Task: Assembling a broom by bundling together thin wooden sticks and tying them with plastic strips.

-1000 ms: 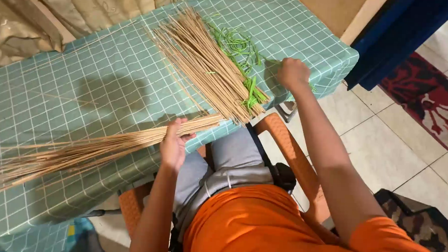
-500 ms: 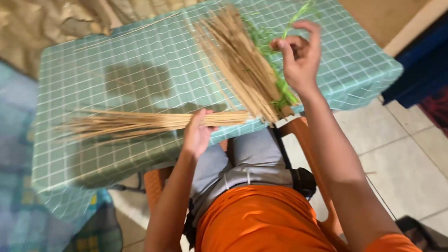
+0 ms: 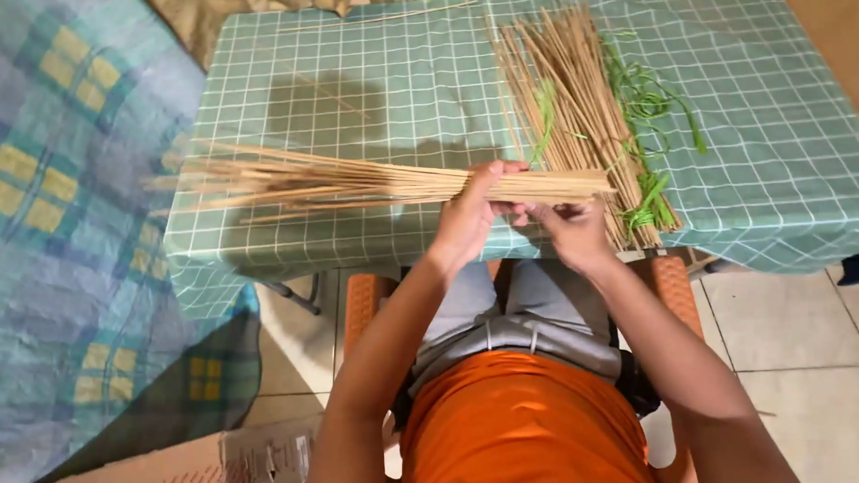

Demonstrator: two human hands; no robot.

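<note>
While the person sits in an orange chair (image 3: 671, 278) pulled up to the counter (image 3: 378, 87), both hands are on one bundle of sticks (image 3: 355, 184). The left hand (image 3: 473, 214) has its fingers (image 3: 501, 170) wrapped over the top of the bundle, clamped on it near its thick end. The right hand (image 3: 571, 232) sits just beside the left, and its fingers (image 3: 549, 215) come together under that same end, pinching at the sticks from below. Can't tell exactly how many sticks the right fingers have hold of, it's a bit hidden there.

The bundle lies sideways just above the near edge of the counter, with the tidy end poking out past the right fingers and the loose end fanning out well away from the left fingers.

Just beyond the right fingers there's a second pile of sticks (image 3: 573, 94) lying flat on the counter, running away from the person, and the held bundle's end crosses over it. Mixed into that pile and along its far side are green strips (image 3: 648, 106), thin and curly, some right next to the right fingers near the counter edge.

The counter has a green checked cloth on it. Off past the fanned end there's a blue and yellow plaid blanket (image 3: 59, 210). The person wears an orange shirt (image 3: 527, 435) and grey bottoms.
</note>
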